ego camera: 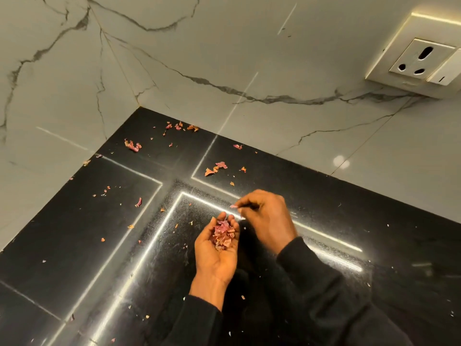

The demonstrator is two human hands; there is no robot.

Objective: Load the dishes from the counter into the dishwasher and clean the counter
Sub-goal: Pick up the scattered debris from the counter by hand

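Note:
A glossy black counter (324,211) fills the corner below the marble walls. Pink and orange onion-skin scraps (216,168) lie scattered over its far part. My left hand (214,255) is palm up and cupped, holding a small heap of collected peel scraps (223,236). My right hand (269,216) hovers just above and to the right of it, its fingertips pinching one small pink scrap (234,206) over the heap.
Marble-look walls (224,58) meet at the corner behind the counter. A wall socket (421,63) sits at the upper right. More scraps (132,145) lie near the corner, and tiny crumbs dot the near counter.

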